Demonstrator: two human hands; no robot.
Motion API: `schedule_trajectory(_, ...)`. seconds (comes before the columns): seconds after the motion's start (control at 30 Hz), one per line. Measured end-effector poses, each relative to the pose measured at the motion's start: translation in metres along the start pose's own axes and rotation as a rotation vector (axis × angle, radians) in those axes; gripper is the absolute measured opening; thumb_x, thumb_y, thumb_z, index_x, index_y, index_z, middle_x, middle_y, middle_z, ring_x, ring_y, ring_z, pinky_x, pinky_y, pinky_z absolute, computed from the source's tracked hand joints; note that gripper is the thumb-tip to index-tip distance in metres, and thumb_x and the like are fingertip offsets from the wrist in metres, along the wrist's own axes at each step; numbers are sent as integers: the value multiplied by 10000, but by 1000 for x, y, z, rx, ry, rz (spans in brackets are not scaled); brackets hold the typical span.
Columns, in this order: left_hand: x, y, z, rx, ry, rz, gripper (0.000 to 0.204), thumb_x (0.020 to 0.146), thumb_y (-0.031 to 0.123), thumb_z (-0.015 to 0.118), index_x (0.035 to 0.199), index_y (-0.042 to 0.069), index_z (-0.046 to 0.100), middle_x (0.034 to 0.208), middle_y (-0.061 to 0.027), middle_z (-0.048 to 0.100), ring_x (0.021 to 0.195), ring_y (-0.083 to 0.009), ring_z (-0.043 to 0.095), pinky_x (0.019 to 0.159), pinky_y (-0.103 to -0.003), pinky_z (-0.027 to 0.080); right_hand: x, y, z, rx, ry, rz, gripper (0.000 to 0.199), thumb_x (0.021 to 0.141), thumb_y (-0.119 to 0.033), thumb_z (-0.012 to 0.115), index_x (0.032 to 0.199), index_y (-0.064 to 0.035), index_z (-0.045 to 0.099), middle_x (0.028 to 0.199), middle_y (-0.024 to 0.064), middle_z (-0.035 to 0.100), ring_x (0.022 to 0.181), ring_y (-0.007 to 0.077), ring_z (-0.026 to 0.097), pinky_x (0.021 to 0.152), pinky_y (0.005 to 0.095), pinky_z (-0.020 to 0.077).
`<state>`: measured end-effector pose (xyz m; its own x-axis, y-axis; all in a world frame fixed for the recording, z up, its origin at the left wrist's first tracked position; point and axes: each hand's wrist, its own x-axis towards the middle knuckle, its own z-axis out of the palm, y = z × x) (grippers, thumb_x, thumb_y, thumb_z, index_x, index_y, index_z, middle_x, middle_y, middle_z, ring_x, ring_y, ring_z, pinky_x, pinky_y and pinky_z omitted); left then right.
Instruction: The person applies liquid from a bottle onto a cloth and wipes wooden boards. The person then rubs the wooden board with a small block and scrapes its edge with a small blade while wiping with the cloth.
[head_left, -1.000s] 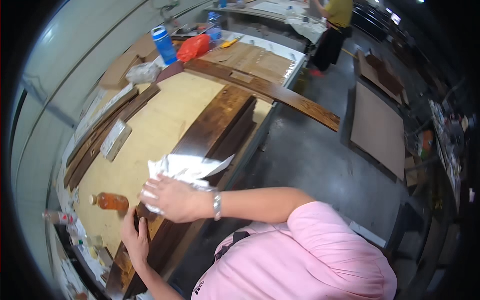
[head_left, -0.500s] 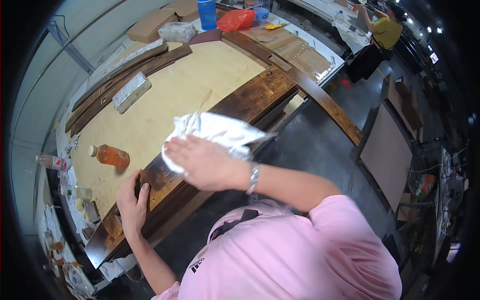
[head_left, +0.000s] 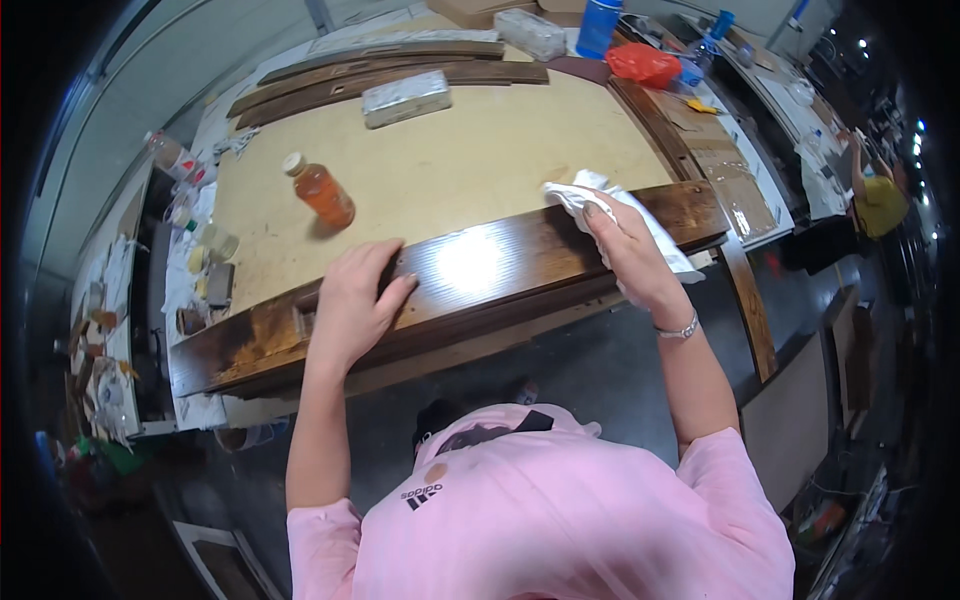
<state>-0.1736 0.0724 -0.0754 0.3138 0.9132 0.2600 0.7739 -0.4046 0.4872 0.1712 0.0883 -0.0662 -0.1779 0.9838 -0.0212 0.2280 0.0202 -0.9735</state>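
Observation:
A long dark-brown wooden board (head_left: 480, 262) lies along the near side of the table, its glossy face catching a bright reflection. My left hand (head_left: 355, 300) is closed on the board left of its middle, fingers over the far edge and thumb on the top face. Near the board's right end, my right hand (head_left: 632, 245) grips a bunched white cloth (head_left: 655, 235) pressed against the wood; the palm side is hidden. Beyond my left hand, a clear bottle of amber liquid (head_left: 325, 197) with a white cap stands on the pale tabletop (head_left: 470, 150).
A wrapped, silvery block (head_left: 406, 98) sits farther back, before several dark wooden strips (head_left: 330, 92). Back right are a blue bottle (head_left: 598, 28), a red plastic bag (head_left: 643, 65) and a yellow-handled tool (head_left: 702, 106). A person in a yellow top (head_left: 880, 205) stands at far right.
My right hand has moved rightward along the board with the cloth, now bunched more tightly. My left hand stays on the board. The whole view has turned.

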Motion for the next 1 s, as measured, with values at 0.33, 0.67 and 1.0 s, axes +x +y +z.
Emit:
schedule_trajectory(0.33,-11,-67,-109,-306,-125,156,370,860,60,723,1223,3,680,1285,-159,678,1248,-307,611,1083,-402,456,49,-33,100,1200,6,212,455,1113,-314,441,1337,59,573,1254,201,697,1125,308,711,1018,447,578)
schedule_trajectory(0.67,110,-301,-88,-218,-489,-295,868,772,146,851,1522,-8,441,1426,-215,601,1341,-305,557,1075,-418,500,74,-19,177,1510,-13,70,499,1119,-336,424,1339,94,552,1257,251,688,1118,361,710,1030,488,571)
schedule_trajectory(1.0,152,-295,10,-788,-412,-140,786,654,12,864,1362,98,534,1280,-33,621,1223,-202,595,1116,-375,448,67,-28,181,1412,245,137,305,938,-92,574,1196,64,622,1101,203,732,971,309,752,905,469,626)
